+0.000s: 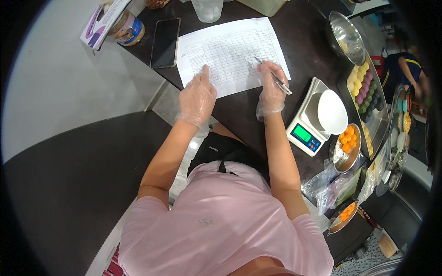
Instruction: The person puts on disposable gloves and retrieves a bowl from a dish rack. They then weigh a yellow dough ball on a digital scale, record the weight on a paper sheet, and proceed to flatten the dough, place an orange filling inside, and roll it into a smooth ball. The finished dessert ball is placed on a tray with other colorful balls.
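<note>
A printed grid sheet [231, 55] with handwriting lies on the dark table. My left hand [198, 95], in a clear plastic glove, rests at its lower left with the index finger extended onto the paper and the other fingers curled, holding nothing. In my right hand [272, 82], gloved the same way, is a pen [281, 84], its tip over the right part of the grid. A smartphone [165, 43] with a dark screen lies left of the sheet. To the right of my right hand stands a digital kitchen scale [307, 134] with a lit green display, bearing a white bowl [332, 112].
Right of the scale are a metal tray [380, 129] of colored dough balls, a steel bowl [347, 38], a bowl of orange balls [348, 139] and plastic bags [331, 188]. A jar [127, 29] and a box [103, 24] stand at upper left. Another person [402, 70] is at far right.
</note>
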The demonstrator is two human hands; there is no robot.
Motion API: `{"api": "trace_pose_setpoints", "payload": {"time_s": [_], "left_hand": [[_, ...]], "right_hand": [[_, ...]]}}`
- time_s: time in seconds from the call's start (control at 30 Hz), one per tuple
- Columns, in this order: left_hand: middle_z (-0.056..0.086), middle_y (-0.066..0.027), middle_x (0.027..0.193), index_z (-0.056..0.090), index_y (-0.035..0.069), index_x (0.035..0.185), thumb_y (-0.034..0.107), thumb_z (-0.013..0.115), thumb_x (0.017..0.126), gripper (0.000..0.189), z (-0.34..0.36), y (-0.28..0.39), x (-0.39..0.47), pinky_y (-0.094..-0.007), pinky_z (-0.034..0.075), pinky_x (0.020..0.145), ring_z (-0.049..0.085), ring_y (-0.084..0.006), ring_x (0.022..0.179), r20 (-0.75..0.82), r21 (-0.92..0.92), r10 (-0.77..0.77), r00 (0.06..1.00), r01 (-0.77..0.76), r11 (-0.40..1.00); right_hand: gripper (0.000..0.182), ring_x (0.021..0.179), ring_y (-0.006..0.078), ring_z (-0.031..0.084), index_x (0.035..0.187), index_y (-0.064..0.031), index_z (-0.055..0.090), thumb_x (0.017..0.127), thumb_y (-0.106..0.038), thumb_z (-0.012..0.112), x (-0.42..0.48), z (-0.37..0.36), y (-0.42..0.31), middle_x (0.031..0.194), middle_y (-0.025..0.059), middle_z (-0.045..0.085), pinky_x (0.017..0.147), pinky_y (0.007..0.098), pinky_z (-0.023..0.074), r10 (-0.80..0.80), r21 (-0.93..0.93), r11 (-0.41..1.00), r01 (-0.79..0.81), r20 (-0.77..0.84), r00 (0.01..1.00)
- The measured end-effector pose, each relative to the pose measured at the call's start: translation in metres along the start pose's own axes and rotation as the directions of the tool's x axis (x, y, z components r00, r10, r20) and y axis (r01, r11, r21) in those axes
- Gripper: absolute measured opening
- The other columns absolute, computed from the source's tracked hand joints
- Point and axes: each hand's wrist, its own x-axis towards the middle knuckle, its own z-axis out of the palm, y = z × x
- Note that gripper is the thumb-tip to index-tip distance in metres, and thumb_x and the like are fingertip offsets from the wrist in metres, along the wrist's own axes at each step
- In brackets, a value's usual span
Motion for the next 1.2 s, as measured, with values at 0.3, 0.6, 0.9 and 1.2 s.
{"api": "trace_pose_setpoints", "payload": {"time_s": [0.3, 0.6, 0.9, 1.2], "left_hand": [[0.069, -0.0173, 0.078, 0.036, 0.000, 0.145, 0.017, 0.055, 0.089, 0.061, -0.008, 0.010, 0.007, -0.0449, 0.055, 0.061, 0.068, -0.0336, 0.067, 0.265, 0.080, -0.120, 0.957, 0.102, 0.992], [0.070, -0.0193, 0.084, 0.032, -0.001, 0.146, 0.017, 0.057, 0.089, 0.065, -0.003, 0.008, 0.003, -0.0449, 0.055, 0.064, 0.069, -0.0346, 0.069, 0.201, 0.071, -0.086, 0.976, 0.073, 0.995], [0.068, -0.0183, 0.073, 0.031, -0.002, 0.147, 0.019, 0.056, 0.090, 0.065, -0.011, 0.010, 0.010, -0.0449, 0.055, 0.060, 0.067, -0.0342, 0.063, 0.263, 0.079, -0.097, 0.960, 0.079, 0.994], [0.068, -0.0179, 0.071, 0.029, -0.004, 0.147, 0.021, 0.054, 0.090, 0.067, -0.018, 0.010, 0.018, -0.0457, 0.055, 0.063, 0.068, -0.0349, 0.064, 0.336, 0.059, -0.133, 0.932, 0.120, 0.991]], "right_hand": [[0.006, 0.074, 0.0104, 0.058, 0.087, -0.0019, 0.062, 0.082, 0.000, 0.060, 0.032, 0.018, -0.001, 0.079, 0.0037, 0.062, 0.071, 0.0270, 0.0484, -0.026, 0.258, 0.966, 0.017, 0.030, 0.999], [0.007, 0.073, 0.0116, 0.061, 0.085, -0.0030, 0.064, 0.079, -0.004, 0.066, 0.049, 0.026, 0.030, 0.078, 0.0044, 0.066, 0.068, 0.0278, 0.0499, -0.218, -0.055, 0.972, 0.230, 0.167, 0.961], [0.011, 0.074, 0.0138, 0.064, 0.087, -0.0024, 0.069, 0.078, -0.007, 0.068, 0.041, 0.025, 0.011, 0.079, 0.0065, 0.069, 0.070, 0.0278, 0.0514, -0.189, -0.189, 0.953, 0.236, 0.237, 0.953], [0.008, 0.072, 0.0121, 0.062, 0.085, -0.0024, 0.067, 0.077, -0.004, 0.067, 0.045, 0.025, 0.028, 0.078, 0.0052, 0.067, 0.067, 0.0275, 0.0506, -0.213, -0.059, 0.972, 0.229, 0.194, 0.957]]}}
